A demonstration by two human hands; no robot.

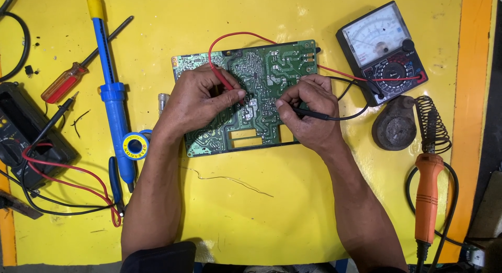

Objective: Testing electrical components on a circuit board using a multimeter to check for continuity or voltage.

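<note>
A green circuit board (272,69) lies solder side up in the middle of the yellow table (251,200). My left hand (196,98) pinches a red test probe (222,79) and presses its tip onto the board near the centre. My right hand (306,108) grips a black test probe (314,115), its tip also on the board, a little to the right of the red one. Red and black leads run from the probes to an analog multimeter (381,48) at the upper right.
A blue desoldering pump (112,90), a red-handled screwdriver (68,80) and a solder spool (135,146) lie at the left. A second black meter (26,129) with leads sits at the far left. An orange soldering iron (427,194) rests in its coil stand (400,124) at the right.
</note>
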